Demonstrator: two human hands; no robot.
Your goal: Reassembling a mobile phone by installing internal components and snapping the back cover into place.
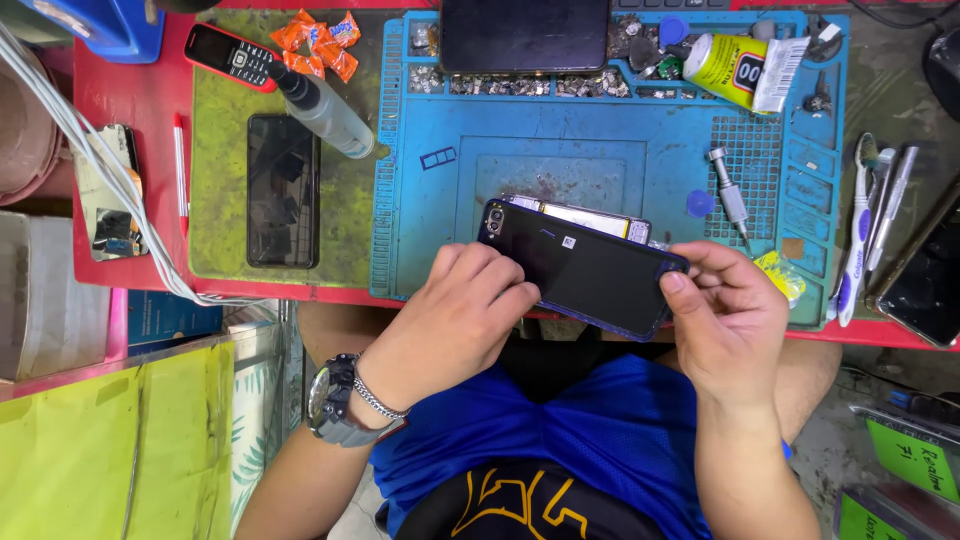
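In the head view, the left hand (462, 318) is gripping the dark phone back cover (585, 270) at its 9 o'clock end, while the right hand (728, 318) is pinching its 3 o'clock end. The cover is hovering over the blue mat (560, 160) on the table (130, 100), with an opened phone (580, 217) just beyond at 12 o'clock.

— Where's the phone back (590, 272)?
— Between your left hand (455, 320) and right hand (725, 325), over the mat's (560, 150) near edge.
— And beside the mat?
— Another phone (283, 190) lies left, on the desk (130, 110); tools (875, 215) lie right.
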